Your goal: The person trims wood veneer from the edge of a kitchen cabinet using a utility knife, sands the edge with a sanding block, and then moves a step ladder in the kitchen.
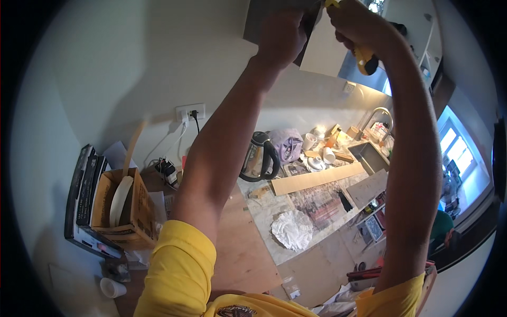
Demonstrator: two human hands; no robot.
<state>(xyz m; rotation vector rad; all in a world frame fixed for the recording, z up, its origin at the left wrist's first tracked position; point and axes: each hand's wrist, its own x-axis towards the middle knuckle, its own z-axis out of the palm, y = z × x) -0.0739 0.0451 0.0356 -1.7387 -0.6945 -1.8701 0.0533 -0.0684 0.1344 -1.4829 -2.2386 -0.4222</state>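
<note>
Left hand (284,39): reaching up at dark panel (260,21); can't tell its grip.
Right hand (359,24): gripping yellow tool (363,56).
Yellow tool: jutting below right fist, black end down, near pale panel (323,47).

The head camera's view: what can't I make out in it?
All in the head view:
- Far end of the yellow tool in the right hand: cut off by the top edge.
- Fingertips of the left hand: too dim against the dark panel.
- Bottom of the cardboard box: hidden by its walls.
- Print on the yellow shirt: cut off by the lower edge.
</note>
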